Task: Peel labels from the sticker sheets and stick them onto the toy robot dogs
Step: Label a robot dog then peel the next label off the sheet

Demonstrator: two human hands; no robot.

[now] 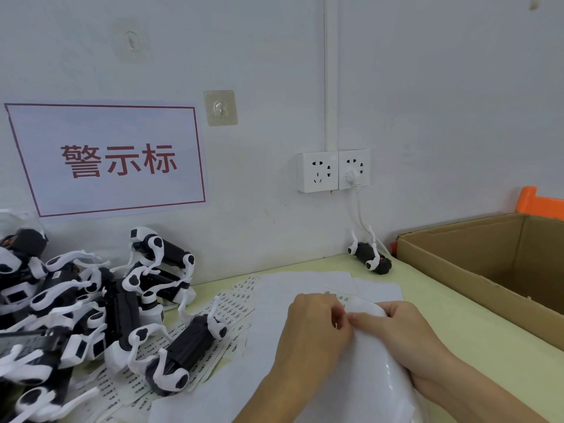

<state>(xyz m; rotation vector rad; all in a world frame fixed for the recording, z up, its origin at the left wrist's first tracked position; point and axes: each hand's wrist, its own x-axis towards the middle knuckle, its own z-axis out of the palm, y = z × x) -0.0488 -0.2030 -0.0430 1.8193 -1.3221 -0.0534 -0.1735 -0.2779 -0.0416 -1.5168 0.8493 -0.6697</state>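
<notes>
My left hand (314, 328) and my right hand (399, 334) meet over a glossy white sticker sheet (378, 370) that curls up off the table. Fingertips of both hands pinch at its top edge, where a few printed labels show. Whether a label is lifted cannot be told. A black-and-white toy robot dog (183, 352) lies on its back just left of my hands. A heap of more toy robot dogs (61, 303) fills the left of the table. Label sheets (235, 303) with printed rows lie spread under and beside them.
An open cardboard box (488, 270) stands at the right, an orange crate (540, 203) behind it. One lone toy dog (369, 254) lies by the wall under the wall sockets (332, 170), with a plugged white cable. A red-framed sign (106, 160) hangs on the wall.
</notes>
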